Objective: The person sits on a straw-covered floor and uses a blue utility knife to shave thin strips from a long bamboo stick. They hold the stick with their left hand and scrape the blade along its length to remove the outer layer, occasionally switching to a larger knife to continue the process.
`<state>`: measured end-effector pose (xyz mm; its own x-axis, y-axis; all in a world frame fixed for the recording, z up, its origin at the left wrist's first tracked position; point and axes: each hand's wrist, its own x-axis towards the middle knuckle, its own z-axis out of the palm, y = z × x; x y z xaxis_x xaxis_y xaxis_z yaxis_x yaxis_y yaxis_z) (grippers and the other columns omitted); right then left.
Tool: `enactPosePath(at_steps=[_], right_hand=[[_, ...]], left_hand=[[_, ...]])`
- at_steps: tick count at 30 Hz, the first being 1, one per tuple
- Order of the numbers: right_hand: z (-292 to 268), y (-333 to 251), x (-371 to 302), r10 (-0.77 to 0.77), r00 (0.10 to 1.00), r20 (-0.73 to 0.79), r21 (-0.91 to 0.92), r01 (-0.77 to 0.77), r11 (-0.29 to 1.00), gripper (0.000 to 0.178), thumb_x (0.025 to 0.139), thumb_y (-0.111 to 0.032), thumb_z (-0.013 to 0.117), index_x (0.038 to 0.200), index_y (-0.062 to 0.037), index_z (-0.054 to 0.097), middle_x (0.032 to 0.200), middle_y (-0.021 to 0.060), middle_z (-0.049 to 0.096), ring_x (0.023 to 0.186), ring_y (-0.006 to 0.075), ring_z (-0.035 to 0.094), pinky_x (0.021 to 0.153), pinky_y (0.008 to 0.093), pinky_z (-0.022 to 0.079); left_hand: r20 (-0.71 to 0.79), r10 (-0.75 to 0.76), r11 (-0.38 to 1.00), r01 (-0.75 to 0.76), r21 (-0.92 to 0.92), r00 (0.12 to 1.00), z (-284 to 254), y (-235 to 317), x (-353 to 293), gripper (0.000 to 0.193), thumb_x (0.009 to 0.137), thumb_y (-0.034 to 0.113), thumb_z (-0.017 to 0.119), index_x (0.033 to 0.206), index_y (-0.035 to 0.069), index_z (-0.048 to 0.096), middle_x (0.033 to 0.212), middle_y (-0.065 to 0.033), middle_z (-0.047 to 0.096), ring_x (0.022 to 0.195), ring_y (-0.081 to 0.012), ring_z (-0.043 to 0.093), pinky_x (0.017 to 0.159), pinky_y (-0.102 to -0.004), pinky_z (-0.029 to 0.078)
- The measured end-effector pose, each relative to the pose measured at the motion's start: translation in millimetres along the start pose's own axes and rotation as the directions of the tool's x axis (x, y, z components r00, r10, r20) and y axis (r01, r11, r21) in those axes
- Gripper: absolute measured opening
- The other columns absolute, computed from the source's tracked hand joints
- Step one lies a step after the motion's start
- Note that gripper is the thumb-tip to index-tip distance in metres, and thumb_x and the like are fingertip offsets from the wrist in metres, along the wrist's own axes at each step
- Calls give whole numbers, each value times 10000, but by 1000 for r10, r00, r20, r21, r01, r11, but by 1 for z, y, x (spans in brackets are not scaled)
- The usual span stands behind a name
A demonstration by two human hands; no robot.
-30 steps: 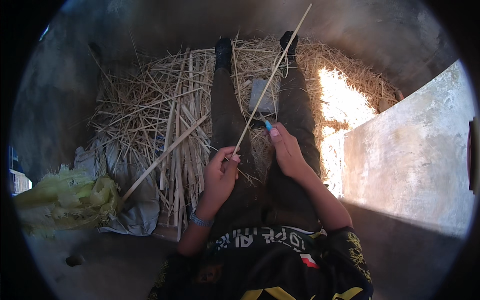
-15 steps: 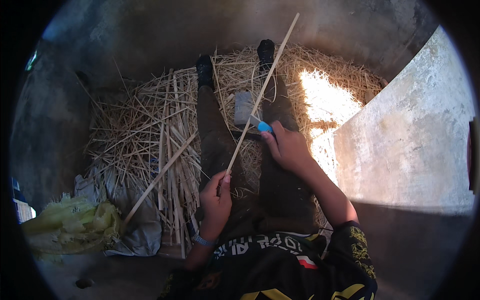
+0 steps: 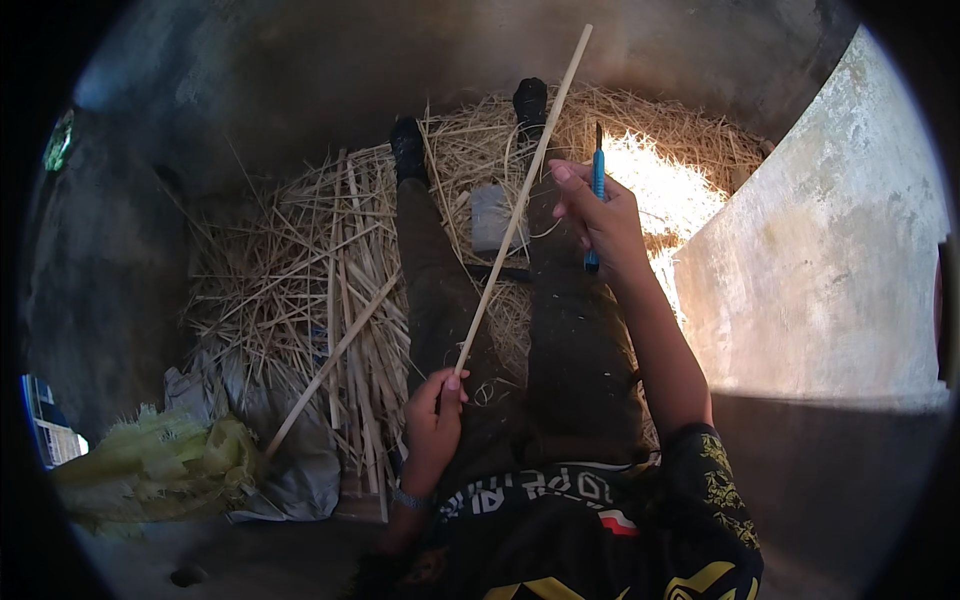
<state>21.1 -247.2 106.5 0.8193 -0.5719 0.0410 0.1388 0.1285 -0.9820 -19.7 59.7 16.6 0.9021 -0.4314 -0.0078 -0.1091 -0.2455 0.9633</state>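
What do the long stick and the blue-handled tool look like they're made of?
The stick looks like split bamboo or cane: pale, matte, straight, like the strips littering the floor. The tool in the right hand seems a plastic blue handle with a thin dark, likely metal, blade.

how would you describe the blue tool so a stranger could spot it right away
Start at the sunlit patch of straw beside the pale concrete wall. Just left of it, the right hand grips a slim blue-handled knife, upright. It is the only blue thing among tan sticks.
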Motion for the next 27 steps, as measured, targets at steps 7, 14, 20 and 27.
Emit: enactPosePath(at_steps=[7,14,20,27], right_hand=[[10,-8,4,-15,999,-40,-31,13,999,359,942,-318,757,1083,5,693,719,2,652,474,11,417,429,184,299],[6,-9,2,-139,990,-3,-380,127,916,256,977,-278,707,993,-22,710,674,-3,658,592,60,576,566,237,435],[-5,3,11,-234,968,-93,-308,195,931,245,996,-260,675,928,-25,698,664,-18,628,598,57,552,563,248,422],[-7,3,-10,-385,888,252,-772,424,473,218,880,-253,736,814,-57,667,662,87,641,527,260,611,530,378,474]], left_hand=[[-38,68,992,-64,107,997,-4,1,-6,215,1053,145,566,1074,-20,703,768,-58,625,677,-109,580,633,-262,463],[-60,231,946,-209,248,971,-8,1,-6,174,1035,98,575,1051,-22,700,902,-112,629,810,-212,633,742,-306,486],[-80,72,957,-47,285,994,-31,-9,-11,225,1046,172,558,992,5,699,1155,-150,601,1108,-276,551,981,-393,420],[-97,346,594,-138,793,933,-71,0,-13,289,1067,257,524,957,39,679,1244,-147,549,1231,-279,454,1068,-435,347]])
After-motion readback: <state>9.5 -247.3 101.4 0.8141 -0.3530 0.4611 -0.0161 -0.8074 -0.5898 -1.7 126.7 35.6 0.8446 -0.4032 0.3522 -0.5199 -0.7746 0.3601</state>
